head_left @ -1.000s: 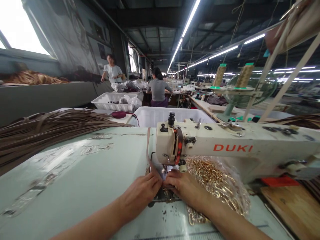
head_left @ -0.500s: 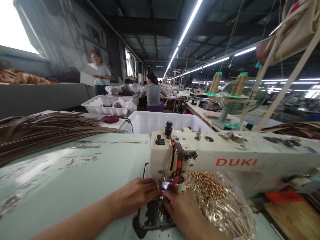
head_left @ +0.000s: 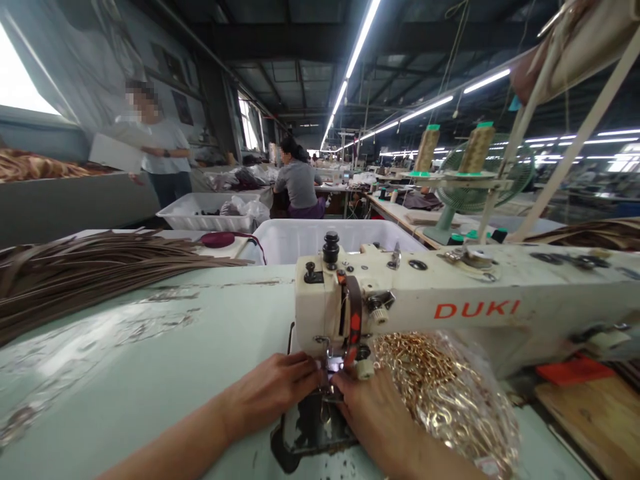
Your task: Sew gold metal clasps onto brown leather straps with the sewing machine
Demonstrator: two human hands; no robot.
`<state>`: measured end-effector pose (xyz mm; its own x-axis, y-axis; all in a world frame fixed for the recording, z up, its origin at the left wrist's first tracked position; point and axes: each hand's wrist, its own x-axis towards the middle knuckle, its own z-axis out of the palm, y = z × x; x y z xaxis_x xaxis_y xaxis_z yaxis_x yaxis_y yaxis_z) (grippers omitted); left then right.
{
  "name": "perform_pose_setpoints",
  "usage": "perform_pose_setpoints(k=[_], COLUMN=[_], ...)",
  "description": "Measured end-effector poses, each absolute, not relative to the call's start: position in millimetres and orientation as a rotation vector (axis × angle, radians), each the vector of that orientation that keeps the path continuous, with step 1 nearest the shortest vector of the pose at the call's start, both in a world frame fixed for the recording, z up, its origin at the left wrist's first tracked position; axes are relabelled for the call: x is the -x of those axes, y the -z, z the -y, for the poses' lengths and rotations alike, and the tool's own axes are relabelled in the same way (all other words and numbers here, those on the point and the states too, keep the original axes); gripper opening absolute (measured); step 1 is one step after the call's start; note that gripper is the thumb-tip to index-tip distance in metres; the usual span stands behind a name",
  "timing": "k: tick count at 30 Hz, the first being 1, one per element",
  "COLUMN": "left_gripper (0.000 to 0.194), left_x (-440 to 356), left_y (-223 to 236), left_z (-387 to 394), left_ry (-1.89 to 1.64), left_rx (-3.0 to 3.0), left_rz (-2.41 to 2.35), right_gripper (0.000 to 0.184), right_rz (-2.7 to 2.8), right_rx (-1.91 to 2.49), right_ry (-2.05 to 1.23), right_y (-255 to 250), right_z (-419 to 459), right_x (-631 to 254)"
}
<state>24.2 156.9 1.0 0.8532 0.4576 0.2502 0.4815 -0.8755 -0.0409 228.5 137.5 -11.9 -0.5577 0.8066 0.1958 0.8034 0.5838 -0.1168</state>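
Head view: the left hand (head_left: 270, 393) and right hand (head_left: 375, 413) meet at the presser foot (head_left: 331, 363) of a DUKI sewing machine (head_left: 450, 300), fingers together and reaching in beside the needle. Whether they clamp anything there, I cannot tell. Right of the foot, a clear bag of gold chain (head_left: 450, 400) touches the right hand; brown leather strips (head_left: 85, 267) lie left of the machine.

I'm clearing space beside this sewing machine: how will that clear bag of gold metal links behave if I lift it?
The clear plastic bag will probably feel heavy for its size, since it looks packed with metal links. It would likely slump and shift rather than keep its shape, as its bulging outline suggests. The thin, shiny film may also prove slippery to grip.
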Motion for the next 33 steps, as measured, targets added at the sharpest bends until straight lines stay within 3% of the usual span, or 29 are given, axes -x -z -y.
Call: perform_pose_setpoints(k=[7, 23, 33], left_gripper=[0.024, 0.026, 0.027], left_x=[-30, -30, -28], left_y=[-6, 3, 7], left_z=[-150, -150, -151], left_ry=[0.327, 0.299, 0.287], left_rx=[2.968, 2.935, 2.918], left_rz=[0.842, 0.890, 0.898], right_gripper=[0.030, 0.010, 0.015], right_rz=[2.696, 2.625, 2.444], right_rx=[1.217, 1.318, 1.314], right_ry=[0.079, -0.009, -0.247], right_y=[13, -2, -2], right_z=[-134, -145, -150], right_x=[-234, -255, -254])
